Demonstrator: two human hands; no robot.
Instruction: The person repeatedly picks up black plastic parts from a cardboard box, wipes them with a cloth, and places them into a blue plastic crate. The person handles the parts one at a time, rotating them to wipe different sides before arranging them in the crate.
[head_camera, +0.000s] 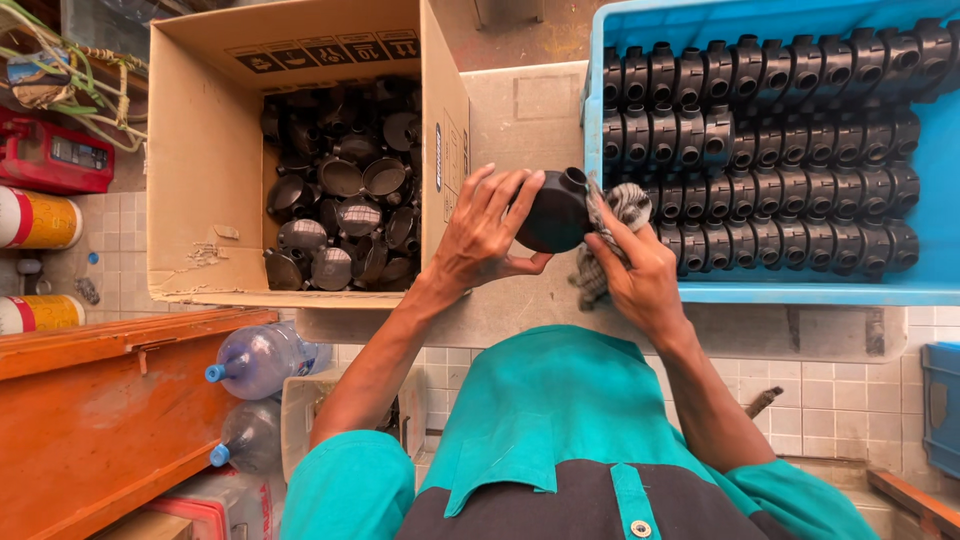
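Left hand (487, 232) fingers clamped on black fitting (556, 212), right hand (640, 275) at 3 o'clock pinching rag (628, 205); best grip firm, turn fitting, wipe all round.

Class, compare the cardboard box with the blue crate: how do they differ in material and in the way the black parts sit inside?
The cardboard box is brown with open flaps; the blue crate is plastic. Black fittings lie jumbled in the box but stand in neat rows in the crate. Both hold similar black fittings.
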